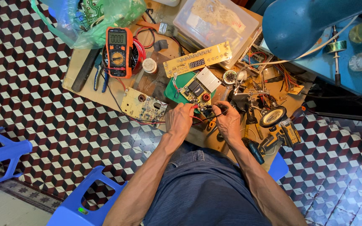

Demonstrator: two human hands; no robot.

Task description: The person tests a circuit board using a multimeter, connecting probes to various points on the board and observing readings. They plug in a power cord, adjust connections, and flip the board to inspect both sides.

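Probing position: both forearms extend from the lower edge of the view and converge over the near edge of the board (84,79) that lies on the tiled floor.
Left hand: left hand (180,119), knuckles up, fingers curled and pinched on the red probe (194,107), tip toward the circuit board.
Right hand: right hand (228,121), wrist bent inward, fingers pinched on the black probe (214,114), lead trailing left.
Circuit board: small circuit board (197,89) with a silver heat sink, resting on a green mat (173,90) near the middle of the board, just beyond both hands.
Meter: orange multimeter (118,52), face up, toward the far left corner, well apart from the hands.
Adjacent items: long display board (197,59) behind the circuit board; yellowish board (143,106) just left of the left hand; yellow cordless drill (278,134) at the right edge; magnifier (272,116) beside the drill.
Seating: blue stool (78,201) at lower left.
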